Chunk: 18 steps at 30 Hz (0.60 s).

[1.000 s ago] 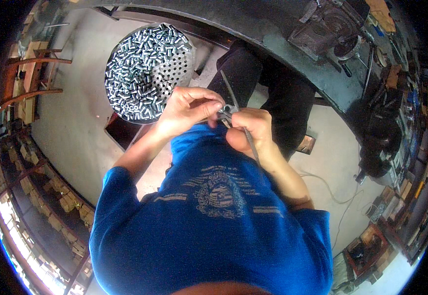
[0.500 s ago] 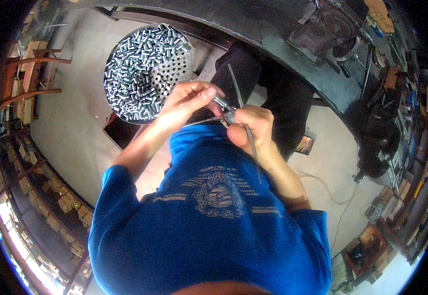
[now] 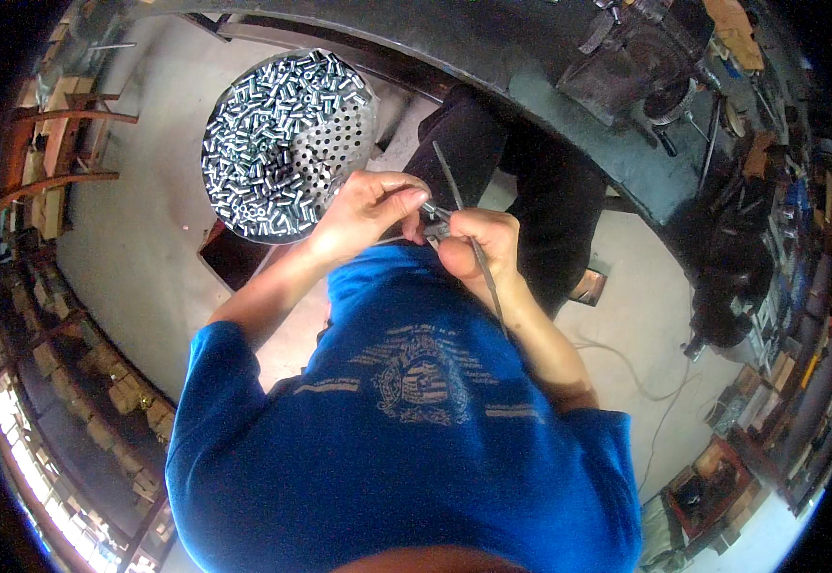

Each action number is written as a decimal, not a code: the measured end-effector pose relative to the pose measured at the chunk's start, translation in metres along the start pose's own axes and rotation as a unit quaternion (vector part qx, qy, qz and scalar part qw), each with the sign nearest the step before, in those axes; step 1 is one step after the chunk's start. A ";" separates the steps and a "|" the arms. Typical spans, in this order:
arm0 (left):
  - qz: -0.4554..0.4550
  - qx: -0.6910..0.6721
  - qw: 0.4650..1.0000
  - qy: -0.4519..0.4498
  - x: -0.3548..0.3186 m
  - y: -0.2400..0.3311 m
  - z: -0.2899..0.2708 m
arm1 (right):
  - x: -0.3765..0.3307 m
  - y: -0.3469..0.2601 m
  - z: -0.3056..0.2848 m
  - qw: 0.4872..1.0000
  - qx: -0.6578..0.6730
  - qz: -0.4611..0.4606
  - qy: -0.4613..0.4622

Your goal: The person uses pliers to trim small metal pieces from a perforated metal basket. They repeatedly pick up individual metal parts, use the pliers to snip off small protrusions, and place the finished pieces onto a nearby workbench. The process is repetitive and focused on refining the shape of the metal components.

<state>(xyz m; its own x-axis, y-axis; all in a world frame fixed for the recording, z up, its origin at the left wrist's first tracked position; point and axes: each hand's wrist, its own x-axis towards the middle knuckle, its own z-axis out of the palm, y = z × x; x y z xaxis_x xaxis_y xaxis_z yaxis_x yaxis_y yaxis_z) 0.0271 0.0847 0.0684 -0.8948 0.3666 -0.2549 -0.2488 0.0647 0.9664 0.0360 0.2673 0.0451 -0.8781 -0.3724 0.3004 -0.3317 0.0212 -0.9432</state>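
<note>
Over my lap, my left hand (image 3: 375, 212) pinches a small shiny metal cylinder (image 3: 431, 206) between thumb and fingers. My right hand (image 3: 480, 245) is closed just to its right, around a long thin dark bar (image 3: 454, 191). That bar tapers toward its ends and slants across my right fist; its exact kind is unclear. A short rod-like piece joins the cylinder to the right fist, its far end hidden by the fingers. Below, between both hands, a silvery flat piece (image 3: 437, 232) shows in part. Left of my hands, a round perforated metal tray (image 3: 347, 129) holds many similar cylinders (image 3: 268, 143).
A dark metal workbench (image 3: 549, 100) runs across the top right, with a heavy machine fixture (image 3: 631, 62) on it. A dark box (image 3: 230, 256) sits under the tray. Wooden racks (image 3: 63, 158) stand at the left, and a cable (image 3: 640, 377) lies on the floor at right.
My left hand has turned slightly and covers more of the cylinder. The right hand has shifted a little left, and the bar's upper end has moved left and down.
</note>
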 end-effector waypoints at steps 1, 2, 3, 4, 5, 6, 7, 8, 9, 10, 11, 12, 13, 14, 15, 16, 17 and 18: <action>0.005 -0.026 1.000 -0.004 0.001 -0.003 0.000 | 0.001 0.000 0.009 0.999 0.031 -0.004 0.035; 0.011 -0.037 0.999 -0.016 0.002 -0.003 0.000 | 0.001 0.000 0.011 0.997 0.053 0.002 0.055; 0.016 -0.048 0.998 -0.026 0.002 -0.004 -0.001 | 0.001 0.001 0.015 0.994 0.076 0.008 0.074; 0.022 -0.060 0.997 -0.036 0.002 -0.005 -0.003 | 0.000 0.001 0.016 0.993 0.089 0.024 0.077; 0.015 -0.078 0.996 -0.044 0.002 -0.004 -0.003 | -0.001 0.000 0.013 0.994 0.084 0.043 0.064; 0.007 -0.096 0.994 -0.050 0.001 -0.004 -0.005 | -0.003 -0.001 0.010 0.994 0.078 0.063 0.051; 0.000 -0.114 0.992 -0.055 -0.001 -0.003 -0.007 | -0.005 -0.005 -0.001 0.995 0.055 0.086 0.018; 0.007 -0.101 0.994 -0.032 -0.002 -0.004 -0.013 | -0.008 -0.008 -0.010 0.993 0.031 0.109 -0.015; 0.012 -0.088 0.996 -0.012 -0.003 -0.005 -0.022 | -0.010 -0.008 -0.013 0.993 0.045 0.111 0.001; -0.025 -0.078 0.996 0.042 -0.006 -0.013 -0.033 | -0.016 -0.004 -0.017 0.995 0.006 0.101 0.016; 0.015 -0.064 0.996 0.067 -0.010 -0.026 -0.041 | -0.024 0.002 -0.022 0.995 -0.032 0.091 0.030; 0.013 0.009 0.997 0.078 -0.017 -0.035 -0.047 | -0.030 0.008 -0.027 0.994 -0.074 0.065 0.042; 0.013 0.081 0.993 0.089 -0.026 -0.045 -0.052 | -0.036 0.012 -0.032 0.991 -0.115 0.038 0.052; 0.016 0.126 0.986 0.107 -0.034 -0.069 -0.055 | -0.041 0.014 -0.038 0.989 -0.144 0.016 0.042; 0.019 0.170 0.977 0.124 -0.041 -0.091 -0.056 | -0.045 0.015 -0.040 0.980 -0.192 0.002 0.042; -0.004 0.252 0.958 0.137 -0.047 -0.096 -0.053 | -0.055 0.025 -0.042 0.975 -0.218 0.019 0.041; -0.019 0.248 0.957 0.149 -0.052 -0.105 -0.050 | -0.066 0.036 -0.042 0.969 -0.243 0.035 0.039; -0.033 0.243 0.956 0.160 -0.054 -0.111 -0.044 | -0.070 0.036 -0.038 0.971 -0.207 0.110 0.045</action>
<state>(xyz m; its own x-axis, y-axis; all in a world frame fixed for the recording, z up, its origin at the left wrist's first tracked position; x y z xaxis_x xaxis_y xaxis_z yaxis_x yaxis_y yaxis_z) 0.0869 0.0166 -0.0269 -0.9700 0.0483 -0.2383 -0.1772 0.5307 0.8288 0.0723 0.3293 -0.0042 -0.9639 -0.2337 0.1276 -0.2267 0.4687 -0.8538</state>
